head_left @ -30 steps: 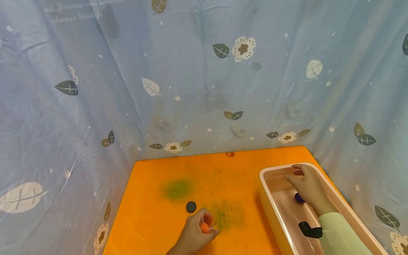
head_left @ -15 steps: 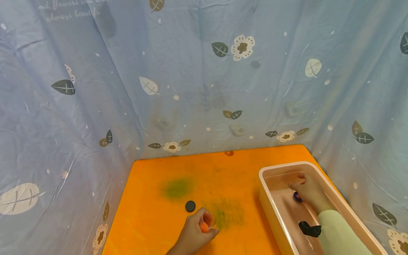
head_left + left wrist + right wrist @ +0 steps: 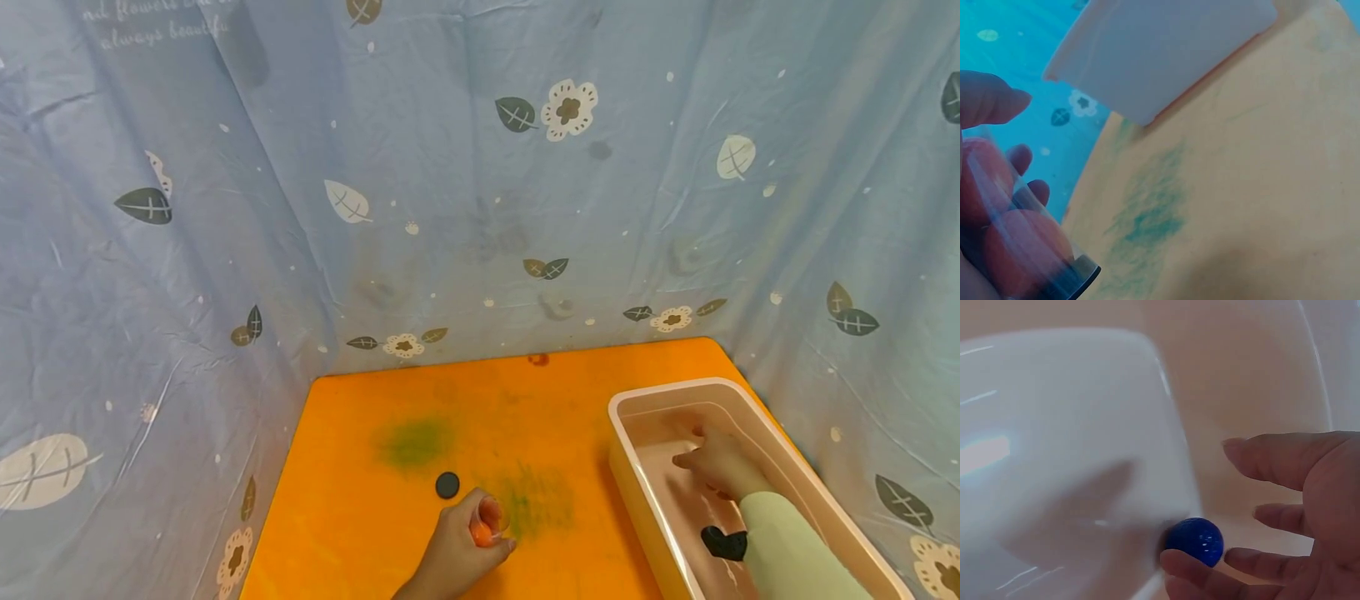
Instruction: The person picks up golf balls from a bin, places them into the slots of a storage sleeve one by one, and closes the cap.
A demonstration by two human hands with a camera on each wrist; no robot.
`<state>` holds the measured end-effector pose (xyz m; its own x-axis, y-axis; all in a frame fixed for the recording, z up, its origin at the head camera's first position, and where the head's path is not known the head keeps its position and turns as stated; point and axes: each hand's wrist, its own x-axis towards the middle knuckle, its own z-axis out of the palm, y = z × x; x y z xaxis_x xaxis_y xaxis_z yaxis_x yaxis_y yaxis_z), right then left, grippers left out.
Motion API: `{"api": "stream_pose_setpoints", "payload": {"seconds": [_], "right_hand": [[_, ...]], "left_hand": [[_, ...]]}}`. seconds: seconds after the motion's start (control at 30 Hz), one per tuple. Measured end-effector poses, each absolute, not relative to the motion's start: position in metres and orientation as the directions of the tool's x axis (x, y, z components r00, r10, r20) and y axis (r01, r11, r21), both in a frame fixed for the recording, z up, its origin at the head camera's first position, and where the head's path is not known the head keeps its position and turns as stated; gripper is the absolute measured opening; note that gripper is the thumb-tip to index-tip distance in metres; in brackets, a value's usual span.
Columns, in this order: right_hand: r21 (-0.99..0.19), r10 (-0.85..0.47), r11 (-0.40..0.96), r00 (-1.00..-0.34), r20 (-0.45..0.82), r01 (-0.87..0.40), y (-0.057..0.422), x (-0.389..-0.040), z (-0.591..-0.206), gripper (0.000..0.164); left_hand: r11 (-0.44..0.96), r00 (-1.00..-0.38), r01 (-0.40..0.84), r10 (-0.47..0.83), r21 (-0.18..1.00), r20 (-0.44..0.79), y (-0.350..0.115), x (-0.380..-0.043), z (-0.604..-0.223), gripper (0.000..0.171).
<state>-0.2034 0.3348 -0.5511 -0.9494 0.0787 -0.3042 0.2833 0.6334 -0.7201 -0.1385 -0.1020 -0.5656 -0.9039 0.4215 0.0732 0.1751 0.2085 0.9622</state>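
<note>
In the head view my left hand (image 3: 453,542) grips a clear, tube-shaped container (image 3: 491,515) over the table's near part, its open mouth facing up. Two orange-red balls (image 3: 1027,253) show through its wall in the left wrist view. My right hand (image 3: 722,465) is down inside the pink tub (image 3: 628,442), thumb and fingers spread. A shiny blue ball (image 3: 1196,540) lies by the tub's inner wall, with one fingertip overlapping it in the right wrist view. From the head camera, the right hand hides this ball.
A small dark disc (image 3: 447,485) lies on the orange table (image 3: 360,517), just beyond the left hand. Beside the right sleeve (image 3: 787,542) a black bent piece (image 3: 722,543) overlaps the tub. Blue patterned curtains (image 3: 450,167) enclose the table's back and sides.
My right hand has lowered from the tub's far rim deeper into it, covering the blue ball that showed beside it. The left hand keeps its hold on the container.
</note>
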Motion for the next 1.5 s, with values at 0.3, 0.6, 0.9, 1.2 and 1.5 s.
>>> {"api": "stream_pose_setpoints", "payload": {"seconds": [0.3, 0.6, 0.9, 1.2, 1.5], "right_hand": [[-0.642, 0.016, 0.745, -0.967, -0.256, 0.182, 0.332, -0.205, -0.551, 0.080], [-0.555, -0.062, 0.832, -0.995, -0.077, -0.009, 0.333, -0.209, -0.570, 0.023], [-0.534, -0.088, 0.843, -0.996, -0.026, -0.060, 0.333, -0.211, -0.582, 0.013], [-0.583, -0.044, 0.812, -0.999, -0.009, -0.030, 0.334, -0.212, -0.579, 0.017], [-0.717, 0.004, 0.696, -0.999, -0.047, 0.036, 0.331, -0.217, -0.566, 0.010]], "left_hand": [[0.215, -0.909, 0.135, 0.415, 0.967, 0.035, -0.100, -0.137, -0.563, 0.034], [0.221, -0.909, 0.142, 0.416, 0.965, 0.039, -0.099, -0.137, -0.562, 0.031], [0.216, -0.909, 0.132, 0.415, 0.967, 0.032, -0.099, -0.137, -0.563, 0.026], [0.188, -0.904, 0.133, 0.425, 0.973, 0.041, -0.099, -0.135, -0.560, 0.032], [0.203, -0.895, 0.179, 0.440, 0.963, 0.074, -0.101, -0.135, -0.563, 0.030]]}}
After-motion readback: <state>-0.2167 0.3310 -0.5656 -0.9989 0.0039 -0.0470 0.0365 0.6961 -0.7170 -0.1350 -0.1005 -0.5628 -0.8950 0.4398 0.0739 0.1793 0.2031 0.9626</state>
